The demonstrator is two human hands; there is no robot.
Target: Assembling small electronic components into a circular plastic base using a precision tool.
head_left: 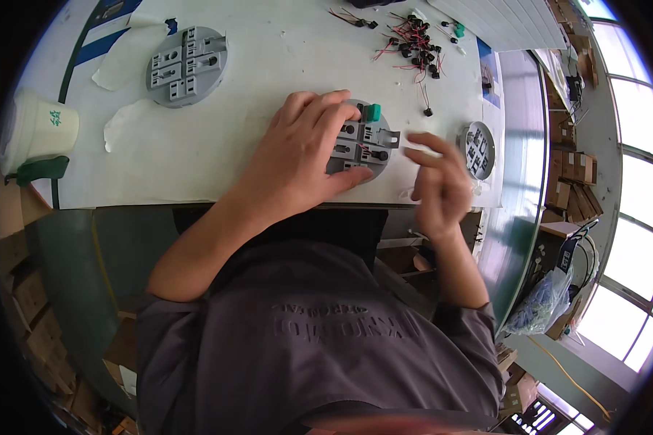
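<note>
A grey round plastic plate (366, 148) with raised rectangular slots lies near the front edge of the table. My left hand (297, 148) is closed around its left side, fingertips over the far part and thumb on the near part, hiding much of it. Beside those fingertips, a small green block (371, 113) sits at the plate's far edge. A small black part with a thin red wire (378, 155) lies in a right-hand slot. My right hand (440, 177) is just right of the plate, a little blurred, its fingers apart and nothing visible in them.
A similar grey round plate (189, 67) lies at the far left, near torn white paper (127, 123). Small black wired parts (417, 47) are heaped at the far right. Another round part (477, 151) rests at the right edge. A white tub (47, 127) stands left.
</note>
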